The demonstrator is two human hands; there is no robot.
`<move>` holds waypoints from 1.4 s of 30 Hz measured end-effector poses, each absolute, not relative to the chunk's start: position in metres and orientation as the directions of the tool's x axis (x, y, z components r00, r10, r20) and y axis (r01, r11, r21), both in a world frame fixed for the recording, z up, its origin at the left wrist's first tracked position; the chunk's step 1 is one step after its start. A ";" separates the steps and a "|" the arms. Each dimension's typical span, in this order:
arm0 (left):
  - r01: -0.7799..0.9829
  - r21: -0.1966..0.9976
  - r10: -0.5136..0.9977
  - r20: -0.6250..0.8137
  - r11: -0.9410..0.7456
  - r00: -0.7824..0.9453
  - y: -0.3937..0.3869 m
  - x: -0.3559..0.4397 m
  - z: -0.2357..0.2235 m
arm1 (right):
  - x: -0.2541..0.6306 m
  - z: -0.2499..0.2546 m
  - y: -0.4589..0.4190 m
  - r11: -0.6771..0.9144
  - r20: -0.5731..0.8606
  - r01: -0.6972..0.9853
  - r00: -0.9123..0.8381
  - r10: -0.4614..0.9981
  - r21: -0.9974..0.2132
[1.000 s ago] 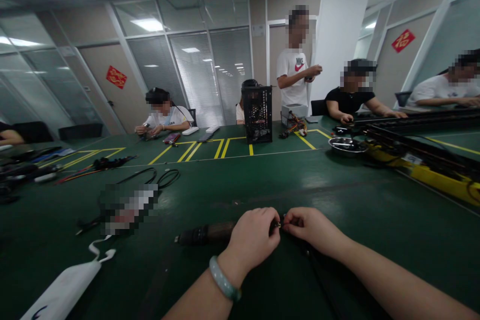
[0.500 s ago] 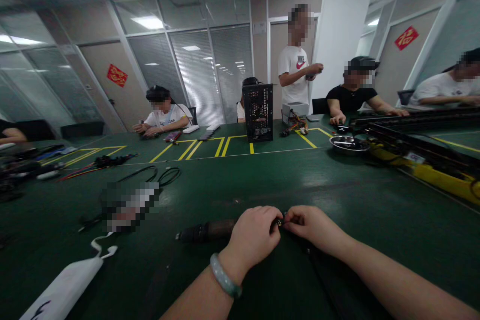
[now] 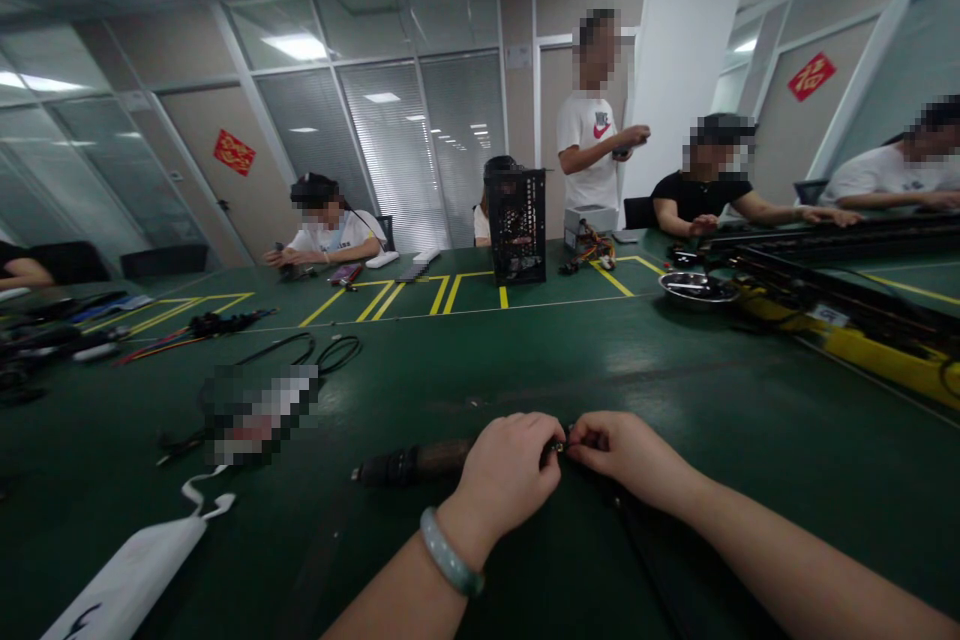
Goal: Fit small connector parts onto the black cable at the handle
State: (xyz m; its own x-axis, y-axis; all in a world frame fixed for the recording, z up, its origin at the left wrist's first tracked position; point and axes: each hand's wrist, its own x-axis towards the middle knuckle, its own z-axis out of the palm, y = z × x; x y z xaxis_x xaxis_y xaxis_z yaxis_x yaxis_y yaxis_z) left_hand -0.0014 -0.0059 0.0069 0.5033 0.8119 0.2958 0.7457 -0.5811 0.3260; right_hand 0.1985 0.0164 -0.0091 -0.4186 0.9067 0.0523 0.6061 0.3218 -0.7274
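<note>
My left hand [image 3: 504, 475], with a pale green bangle on its wrist, is closed round the right end of a dark cylindrical tool [image 3: 414, 463] that lies on the green table [image 3: 675, 370]. My right hand [image 3: 628, 452] is pinched shut against the left hand's fingertips, on a small dark part with a glint of metal [image 3: 559, 445] between them. What the part is I cannot make out. A dark cable [image 3: 637, 545] runs from there under my right forearm toward the near edge.
A white pouch [image 3: 127, 575] lies near left, black cables [image 3: 315, 352] and a blurred object beyond it. A black mesh case [image 3: 516, 225] and a metal bowl [image 3: 696, 288] stand further off, a long black and yellow frame [image 3: 847, 315] at right. Several people sit or stand at the far side.
My hands stay together on the small part, nearly unmoved. The camera has tilted slightly. The seated person in black has lifted a hand off the table.
</note>
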 end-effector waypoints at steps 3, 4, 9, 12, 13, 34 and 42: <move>0.757 0.347 0.831 0.297 -0.553 0.471 -0.006 -0.001 0.007 | 0.198 -0.008 0.016 0.328 0.058 0.604 -0.422 0.905 -0.726; 0.759 0.353 0.834 0.299 -0.548 0.463 -0.006 -0.001 0.007 | 0.199 -0.008 0.016 0.329 0.059 0.602 -0.423 0.904 -0.728; 0.758 0.360 0.836 0.305 -0.544 0.456 -0.005 -0.002 0.004 | 0.199 -0.010 0.016 0.329 0.060 0.593 -0.426 0.903 -0.734; 0.760 0.346 0.832 0.299 -0.551 0.467 -0.006 -0.002 0.005 | 0.199 -0.011 0.017 0.331 0.058 0.597 -0.428 0.902 -0.731; 0.759 0.340 0.829 0.297 -0.556 0.474 -0.006 -0.002 0.006 | 0.199 -0.011 0.018 0.331 0.056 0.599 -0.430 0.901 -0.729; 0.769 0.328 0.834 0.275 -0.549 0.478 -0.006 -0.001 0.007 | 0.198 -0.007 0.015 0.326 0.052 0.607 -0.424 0.904 -0.724; 0.771 0.332 0.838 0.274 -0.543 0.472 -0.007 -0.001 0.008 | 0.198 -0.007 0.015 0.317 0.037 0.604 -0.430 0.902 -0.731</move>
